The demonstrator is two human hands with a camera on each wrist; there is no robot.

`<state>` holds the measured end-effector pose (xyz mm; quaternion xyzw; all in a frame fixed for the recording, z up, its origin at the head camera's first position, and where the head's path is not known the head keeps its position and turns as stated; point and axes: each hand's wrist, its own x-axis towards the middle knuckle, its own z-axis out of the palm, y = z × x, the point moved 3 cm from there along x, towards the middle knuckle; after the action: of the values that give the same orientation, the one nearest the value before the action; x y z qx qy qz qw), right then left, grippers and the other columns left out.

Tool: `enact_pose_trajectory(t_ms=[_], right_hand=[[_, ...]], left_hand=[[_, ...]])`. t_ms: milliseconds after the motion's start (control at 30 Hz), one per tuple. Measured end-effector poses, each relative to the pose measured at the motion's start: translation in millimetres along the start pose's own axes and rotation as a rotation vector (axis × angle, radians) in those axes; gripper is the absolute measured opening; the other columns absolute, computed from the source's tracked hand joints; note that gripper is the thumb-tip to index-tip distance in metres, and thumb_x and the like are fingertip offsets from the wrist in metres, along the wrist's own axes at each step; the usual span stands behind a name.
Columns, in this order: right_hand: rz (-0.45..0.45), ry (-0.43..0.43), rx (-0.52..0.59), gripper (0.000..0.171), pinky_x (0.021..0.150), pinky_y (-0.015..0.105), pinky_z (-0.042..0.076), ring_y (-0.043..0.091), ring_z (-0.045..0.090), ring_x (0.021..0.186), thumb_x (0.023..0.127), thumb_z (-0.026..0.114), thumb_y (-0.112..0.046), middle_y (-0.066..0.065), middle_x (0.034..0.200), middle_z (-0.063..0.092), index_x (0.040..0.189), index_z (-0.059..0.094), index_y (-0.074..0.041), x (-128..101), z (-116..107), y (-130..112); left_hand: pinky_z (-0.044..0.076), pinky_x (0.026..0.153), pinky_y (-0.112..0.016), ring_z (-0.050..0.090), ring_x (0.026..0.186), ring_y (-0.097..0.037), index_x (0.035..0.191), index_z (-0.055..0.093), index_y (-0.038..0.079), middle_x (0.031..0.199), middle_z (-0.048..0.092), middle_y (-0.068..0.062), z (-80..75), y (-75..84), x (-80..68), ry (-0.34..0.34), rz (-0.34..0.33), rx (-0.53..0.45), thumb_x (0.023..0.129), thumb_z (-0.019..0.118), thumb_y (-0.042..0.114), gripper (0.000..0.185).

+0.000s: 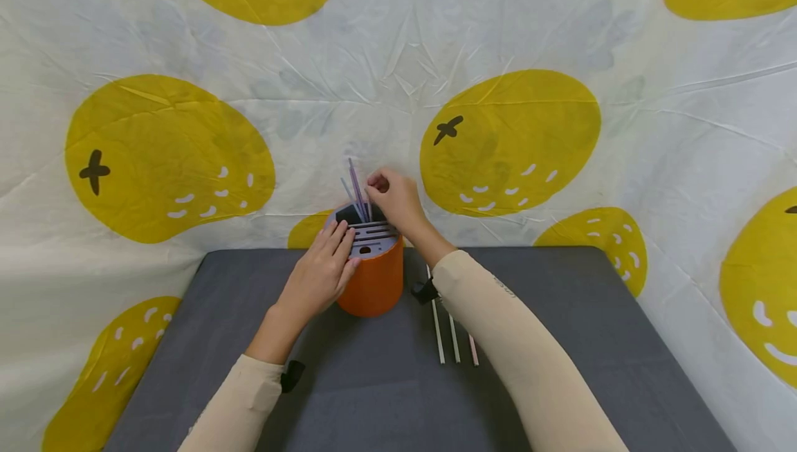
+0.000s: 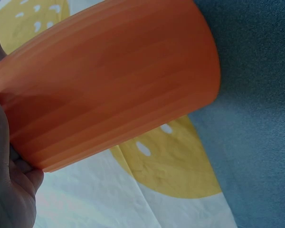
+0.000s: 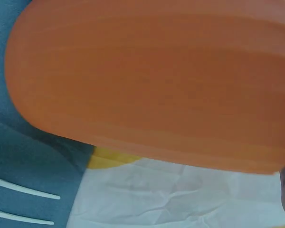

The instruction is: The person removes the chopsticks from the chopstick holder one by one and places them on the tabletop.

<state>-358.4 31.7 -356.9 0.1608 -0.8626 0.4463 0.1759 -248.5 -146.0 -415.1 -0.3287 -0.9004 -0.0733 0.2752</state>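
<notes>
An orange cylindrical holder (image 1: pixel 373 282) with a pale slotted top (image 1: pixel 369 247) stands near the table's far edge. Several thin purple and bluish sticks (image 1: pixel 354 182) rise from the dark compartment at its back. My left hand (image 1: pixel 319 266) rests on the left of the holder's top, fingers fairly straight and thumb near the rim. Over the back compartment, my right hand (image 1: pixel 398 197) pinches a thin light stick (image 1: pixel 369 207) whose lower end goes into the opening. Both wrist views are mostly filled by the holder's orange side (image 2: pixel 114 71), (image 3: pixel 147 90), with the fingertips largely hidden.
Three pale sticks (image 1: pixel 453 341) lie side by side on the dark grey table (image 1: pixel 386 403), right of the holder and partly under the right forearm. Behind the table hangs a white cloth (image 1: pixel 373 57) printed with yellow fruit.
</notes>
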Motion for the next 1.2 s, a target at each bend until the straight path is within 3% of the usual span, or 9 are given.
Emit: enact_pose_trajectory(t_ms=[100, 267, 467, 700, 833, 1000, 1200], right_hand=[[0.002, 0.039, 0.087, 0.009, 0.078, 0.032, 0.060, 0.020, 0.069, 0.083, 0.098, 0.072, -0.017, 0.008, 0.093, 0.074, 0.103, 0.071, -0.009, 0, -12, -1], [-0.009, 0.107, 0.323, 0.009, 0.077, 0.027, 0.063, 0.016, 0.070, 0.077, 0.096, 0.072, -0.006, 0.015, 0.092, 0.071, 0.103, 0.069, 0.000, 5, -35, -4], [-0.044, 0.206, 0.570, 0.012, 0.073, 0.025, 0.063, 0.009, 0.068, 0.073, 0.093, 0.071, 0.006, 0.009, 0.086, 0.066, 0.101, 0.064, 0.012, 11, -68, -13], [0.013, 0.303, 0.758, 0.007, 0.075, 0.026, 0.064, 0.016, 0.071, 0.078, 0.095, 0.071, 0.001, 0.007, 0.090, 0.065, 0.097, 0.065, 0.001, 8, -109, -11], [0.038, 0.369, 0.827, 0.006, 0.075, 0.026, 0.064, 0.018, 0.074, 0.081, 0.095, 0.071, 0.001, 0.010, 0.094, 0.066, 0.097, 0.066, -0.002, 4, -132, -2], [0.052, 0.407, 0.834, 0.007, 0.076, 0.026, 0.064, 0.020, 0.074, 0.083, 0.095, 0.071, -0.001, 0.011, 0.094, 0.064, 0.100, 0.066, -0.002, -5, -159, 12], [0.075, 0.407, 0.753, 0.006, 0.075, 0.025, 0.063, 0.022, 0.074, 0.081, 0.096, 0.069, 0.000, 0.010, 0.093, 0.063, 0.100, 0.065, -0.001, -20, -176, 41]], left_hand=[[0.039, 0.119, -0.056, 0.044, 0.146, -0.043, 0.150, 0.049, -0.006, 0.154, 0.049, -0.027, 0.4, -0.2, 0.1, -0.013, -0.008, -0.002, 0.112, 0.040, 0.038, 0.058], [0.037, 0.120, -0.056, 0.042, 0.148, -0.043, 0.151, 0.048, -0.005, 0.155, 0.047, -0.027, 1.2, -1.0, 0.9, -0.035, -0.024, -0.011, 0.107, 0.055, 0.031, 0.057], [0.035, 0.122, -0.056, 0.040, 0.149, -0.043, 0.152, 0.047, -0.005, 0.157, 0.045, -0.026, 1.1, -1.0, 1.3, -0.046, -0.035, -0.026, 0.107, 0.055, 0.031, 0.058], [0.035, 0.121, -0.056, 0.041, 0.148, -0.043, 0.151, 0.048, -0.005, 0.156, 0.046, -0.027, -0.1, -0.2, 0.6, -0.034, -0.033, -0.031, 0.105, 0.058, 0.030, 0.059], [0.035, 0.121, -0.056, 0.040, 0.149, -0.043, 0.152, 0.046, -0.005, 0.157, 0.046, -0.027, -0.6, -0.3, 0.9, -0.040, -0.030, -0.030, 0.106, 0.056, 0.030, 0.059], [0.035, 0.122, -0.056, 0.039, 0.150, -0.042, 0.153, 0.046, -0.005, 0.158, 0.045, -0.026, -1.2, -0.8, 1.5, -0.047, -0.034, -0.028, 0.108, 0.051, 0.033, 0.058], [0.035, 0.122, -0.056, 0.040, 0.149, -0.043, 0.152, 0.047, -0.005, 0.157, 0.046, -0.026, -2.1, 0.1, 1.2, -0.032, -0.029, -0.033, 0.110, 0.047, 0.036, 0.058]])
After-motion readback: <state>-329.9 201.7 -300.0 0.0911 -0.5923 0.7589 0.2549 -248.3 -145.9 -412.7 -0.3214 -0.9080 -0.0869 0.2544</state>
